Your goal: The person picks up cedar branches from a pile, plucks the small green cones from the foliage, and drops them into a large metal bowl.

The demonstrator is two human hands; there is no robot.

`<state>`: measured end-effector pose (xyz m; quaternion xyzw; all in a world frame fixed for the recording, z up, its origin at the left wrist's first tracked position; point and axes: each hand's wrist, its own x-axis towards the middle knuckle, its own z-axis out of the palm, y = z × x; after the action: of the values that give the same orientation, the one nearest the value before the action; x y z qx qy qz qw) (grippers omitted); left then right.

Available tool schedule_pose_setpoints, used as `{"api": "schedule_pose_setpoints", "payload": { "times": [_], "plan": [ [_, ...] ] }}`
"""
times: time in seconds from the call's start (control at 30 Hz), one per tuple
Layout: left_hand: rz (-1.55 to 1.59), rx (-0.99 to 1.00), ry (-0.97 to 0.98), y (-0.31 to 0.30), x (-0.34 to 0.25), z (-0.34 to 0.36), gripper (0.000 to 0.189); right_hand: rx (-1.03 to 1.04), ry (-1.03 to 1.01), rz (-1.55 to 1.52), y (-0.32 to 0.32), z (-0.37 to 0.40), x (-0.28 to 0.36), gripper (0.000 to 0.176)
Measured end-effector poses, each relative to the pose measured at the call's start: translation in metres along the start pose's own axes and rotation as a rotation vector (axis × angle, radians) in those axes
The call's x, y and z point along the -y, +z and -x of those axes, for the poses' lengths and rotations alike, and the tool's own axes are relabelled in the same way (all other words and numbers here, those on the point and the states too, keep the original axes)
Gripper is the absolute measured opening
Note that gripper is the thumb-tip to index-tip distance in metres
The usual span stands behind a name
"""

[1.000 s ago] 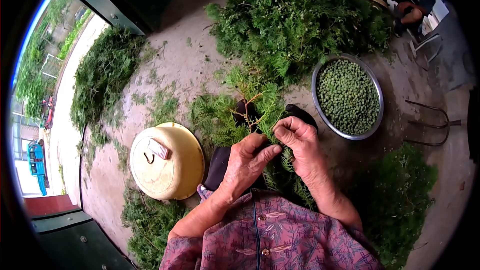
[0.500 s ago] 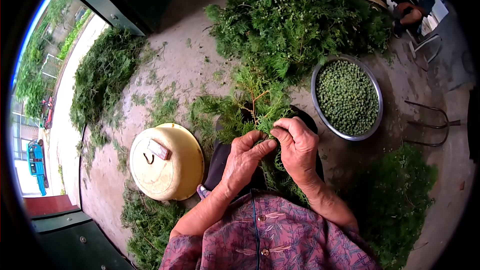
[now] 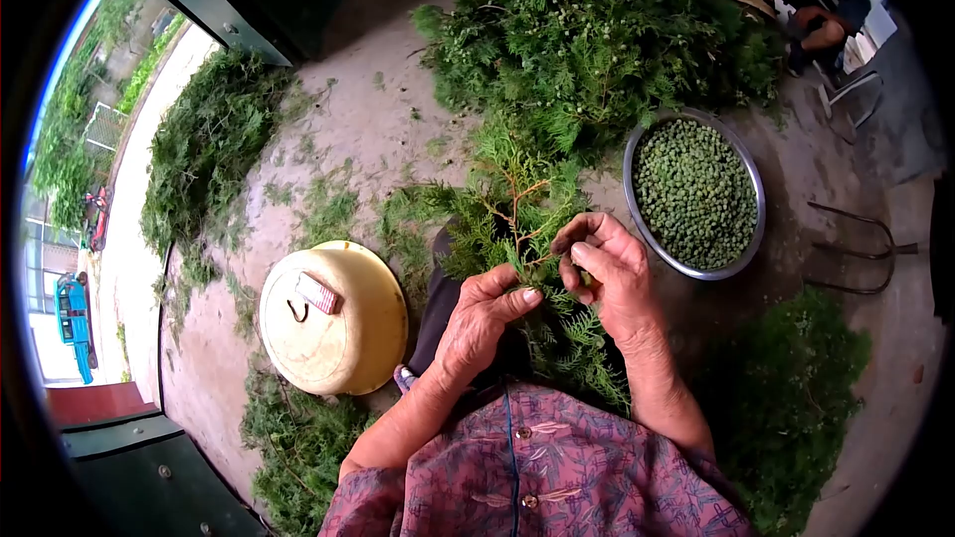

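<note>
Yellowish upturned basin [image 3: 328, 350] near green branch [image 3: 514, 223]

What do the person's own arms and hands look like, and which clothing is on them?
The left hand and right hand wear no visible glove, ring or watch. The forearms are uncovered. The short sleeves are purplish-red with a bluish leaf-and-line pattern, matching the shirt.

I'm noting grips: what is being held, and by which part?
The left hand holds a leafy branch by its lower stem; I cannot tell for the right hand.
</note>
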<state>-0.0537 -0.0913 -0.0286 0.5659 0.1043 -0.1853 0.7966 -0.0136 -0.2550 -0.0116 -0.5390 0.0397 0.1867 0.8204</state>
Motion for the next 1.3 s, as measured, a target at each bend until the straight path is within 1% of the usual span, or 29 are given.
{"api": "schedule_pose_setpoints", "payload": {
  "times": [0.03,0.07,0.1,0.17,0.3,0.37,0.43,0.47,0.5,0.57,0.6,0.63,0.7,0.8,0.83,0.9,0.93,0.97,1.03,1.1,1.17,1.23,1.3],
  "plan": [
    [0.039,0.004,-0.011,-0.001,-0.001,0.0,0.011,0.037,0.047,0.032,-0.002,0.001,0.001,0.014],
    [0.053,0.011,0.003,-0.001,-0.001,0.0,0.011,0.15,0.001,0.032,-0.008,0.001,-0.005,0.019],
    [0.069,0.022,0.015,-0.002,0.0,0.0,0.012,0.193,-0.016,0.197,-0.006,0.004,0.0,0.022],
    [0.062,0.029,0.029,-0.001,0.0,-0.001,0.01,0.277,-0.219,0.436,-0.005,0.003,-0.001,0.023],
    [-0.088,-0.004,0.029,0.002,-0.007,0.002,0.007,0.151,-0.481,0.586,-0.001,0.0,-0.018,0.016],
    [-0.133,-0.028,0.03,0.002,-0.007,0.004,0.013,0.031,-0.63,0.653,0.008,0.001,-0.021,0.012],
    [-0.122,-0.046,0.034,0.003,-0.005,0.002,0.02,-0.057,-0.689,0.698,0.013,0.005,-0.025,0.012],
    [-0.188,-0.043,0.074,0.001,-0.003,0.001,0.023,-0.058,-0.628,0.679,0.014,0.007,-0.024,0.012],
    [-0.201,-0.054,0.09,0.003,-0.004,0.0,0.024,-0.065,-0.657,0.69,0.014,0.007,-0.024,0.012],
    [-0.213,-0.032,0.136,0.001,-0.005,-0.001,0.023,-0.037,-0.571,0.667,0.013,0.01,-0.026,0.014],
    [-0.338,-0.011,0.271,-0.002,-0.001,-0.003,0.02,-0.021,-0.643,0.749,0.012,0.011,-0.024,0.015],
    [-0.389,0.006,0.285,-0.004,0.0,-0.002,0.019,0.002,-0.629,0.803,0.01,0.013,-0.019,0.014],
    [-0.492,0.031,0.313,-0.004,-0.003,-0.001,0.016,0.002,-0.602,0.807,0.008,0.012,-0.021,0.013],
    [-0.534,0.027,0.349,-0.002,0.001,-0.001,0.016,0.131,-0.429,0.764,-0.002,0.011,-0.015,0.011],
    [-0.482,-0.003,0.331,-0.001,0.001,-0.001,0.016,0.198,-0.299,0.697,-0.006,0.01,-0.011,0.01],
    [-0.379,-0.059,0.291,-0.003,0.001,-0.002,0.015,0.323,-0.039,0.554,-0.014,0.01,-0.001,0.01],
    [-0.264,-0.034,0.179,-0.003,-0.01,-0.001,0.015,0.314,-0.023,0.397,-0.022,0.009,-0.005,0.013],
    [-0.19,-0.039,0.113,-0.003,-0.01,-0.002,0.015,0.239,0.078,0.229,-0.03,0.007,-0.004,0.01],
    [-0.044,-0.059,-0.027,-0.005,-0.007,0.0,0.016,0.09,0.094,-0.072,-0.052,0.004,0.007,0.009],
    [0.017,-0.065,-0.012,-0.005,-0.008,-0.001,0.015,-0.246,-0.012,-0.324,-0.079,-0.009,0.008,0.012],
    [0.073,-0.076,0.001,-0.009,-0.005,-0.003,0.015,-0.496,-0.077,-0.498,-0.134,-0.026,0.0,0.017],
    [0.122,-0.079,-0.007,-0.014,-0.001,-0.004,0.015,-0.764,-0.088,-0.685,-0.173,-0.039,0.011,0.024],
    [0.143,-0.076,-0.01,-0.013,-0.001,-0.004,0.015,-0.851,-0.238,-0.578,-0.208,-0.044,0.021,0.033]
  ]
}}
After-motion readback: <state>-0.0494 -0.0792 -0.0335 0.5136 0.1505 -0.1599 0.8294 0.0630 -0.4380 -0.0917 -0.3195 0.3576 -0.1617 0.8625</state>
